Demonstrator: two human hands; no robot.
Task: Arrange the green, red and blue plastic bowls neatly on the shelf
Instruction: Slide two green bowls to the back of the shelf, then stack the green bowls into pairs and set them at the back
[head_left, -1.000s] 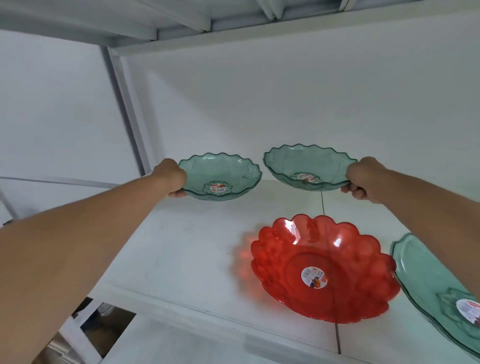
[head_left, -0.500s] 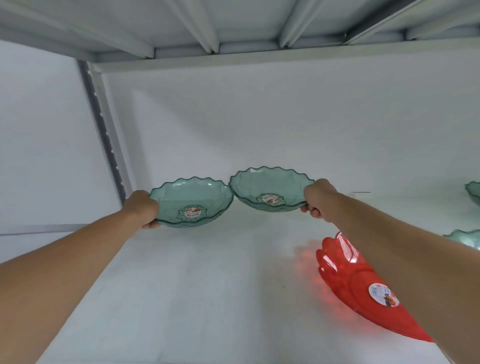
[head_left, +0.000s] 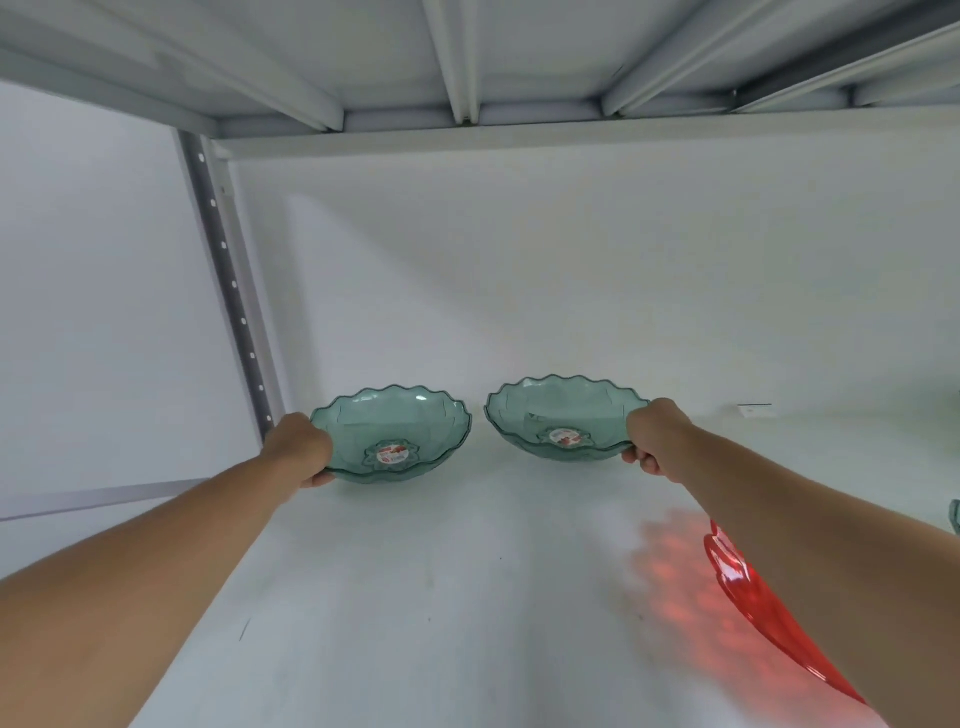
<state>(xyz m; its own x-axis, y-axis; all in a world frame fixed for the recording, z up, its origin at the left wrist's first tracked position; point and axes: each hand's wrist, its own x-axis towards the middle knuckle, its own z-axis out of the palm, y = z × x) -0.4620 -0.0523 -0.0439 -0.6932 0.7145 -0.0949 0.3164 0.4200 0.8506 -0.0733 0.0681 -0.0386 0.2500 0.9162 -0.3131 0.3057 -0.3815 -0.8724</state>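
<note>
Two translucent green scalloped bowls sit side by side at the back of the white shelf (head_left: 415, 597), a small gap between them. My left hand (head_left: 304, 447) grips the left rim of the left green bowl (head_left: 395, 431). My right hand (head_left: 657, 436) grips the right rim of the right green bowl (head_left: 561, 423). Each bowl has a sticker at its centre. A red bowl (head_left: 748, 603) lies at the lower right, mostly hidden behind my right forearm. No blue bowl is in view.
A perforated metal upright (head_left: 228, 291) stands at the shelf's left back corner. The ribbed underside of the shelf above (head_left: 467, 57) hangs overhead. A sliver of another green bowl (head_left: 955, 517) shows at the right edge. A white wall closes the back.
Both green bowls have moved back and down to the rear of the shelf, and a gap has opened between them. The view has shifted left, so the red bowl sits farther right.
</note>
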